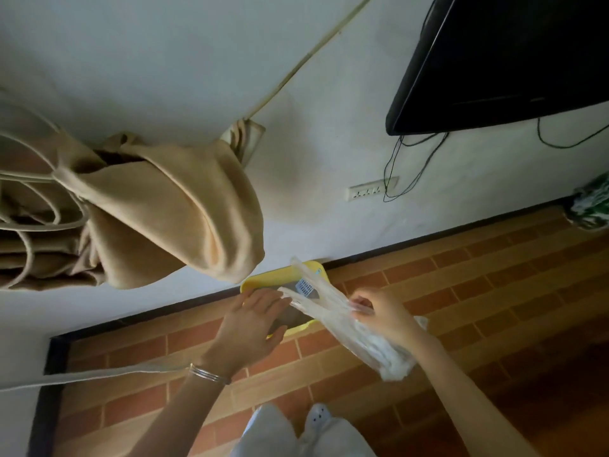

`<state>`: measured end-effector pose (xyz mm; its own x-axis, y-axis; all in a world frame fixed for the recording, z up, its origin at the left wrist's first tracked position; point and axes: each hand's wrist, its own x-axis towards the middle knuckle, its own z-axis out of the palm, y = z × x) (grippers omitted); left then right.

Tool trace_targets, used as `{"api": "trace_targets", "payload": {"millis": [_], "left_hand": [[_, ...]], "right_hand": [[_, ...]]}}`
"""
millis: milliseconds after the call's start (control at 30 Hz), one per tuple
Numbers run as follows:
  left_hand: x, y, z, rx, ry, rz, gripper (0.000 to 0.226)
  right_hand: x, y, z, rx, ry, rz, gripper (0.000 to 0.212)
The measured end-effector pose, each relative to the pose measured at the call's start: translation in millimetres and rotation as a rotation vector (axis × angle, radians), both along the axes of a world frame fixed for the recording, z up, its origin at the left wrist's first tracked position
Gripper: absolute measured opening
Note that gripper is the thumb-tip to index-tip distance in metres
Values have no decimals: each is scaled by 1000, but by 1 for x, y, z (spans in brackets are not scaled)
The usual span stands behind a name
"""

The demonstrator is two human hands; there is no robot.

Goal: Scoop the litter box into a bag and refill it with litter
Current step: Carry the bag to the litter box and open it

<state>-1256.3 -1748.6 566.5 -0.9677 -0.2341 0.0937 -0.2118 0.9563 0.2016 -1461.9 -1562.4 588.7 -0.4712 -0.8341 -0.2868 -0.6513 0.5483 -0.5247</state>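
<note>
Brick-patterned orange tile [461, 291] covers the floor, edged by a dark skirting below a white wall [164, 61]. One thin plastic bag [346, 321] is pinched by the right hand [379, 311]; its handle is touched by the left hand [250, 321], fingers extended. Beyond, one yellow litter box [280, 275] with one blue scoop [304, 287] is set against the wall. One tan cloth bag [164, 209], one socket strip [372, 189] and one black television [510, 61] are seen higher up.

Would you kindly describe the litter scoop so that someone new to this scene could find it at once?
Follow the dark skirting where the white wall meets the brick-patterned floor to the yellow litter box. The scoop lies inside it, partly behind the clear plastic bag. It is the only pale blue, slotted piece there.
</note>
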Motion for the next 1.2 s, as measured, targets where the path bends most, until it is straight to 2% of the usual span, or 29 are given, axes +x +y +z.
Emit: {"api": "trace_targets", "payload": {"millis": [167, 567, 733, 1000, 1200], "left_hand": [[-16, -8, 0, -26, 32, 81, 47], [-40, -24, -14, -16, -53, 246, 48], [-60, -2, -22, 0, 2, 493, 45], [-101, 97, -36, 58, 4, 992, 48], [-121, 169, -51, 98, 44, 1191, 48]], "right_hand": [[-39, -21, -1, -9, 17, 87, 16], [-91, -85, -21, -42, 10, 334, 19], [-123, -117, -42, 9, -68, 553, 15], [-162, -143, -43, 23, -138, 956, 15], [-161, -129, -61, 78, -167, 1144, 7]]}}
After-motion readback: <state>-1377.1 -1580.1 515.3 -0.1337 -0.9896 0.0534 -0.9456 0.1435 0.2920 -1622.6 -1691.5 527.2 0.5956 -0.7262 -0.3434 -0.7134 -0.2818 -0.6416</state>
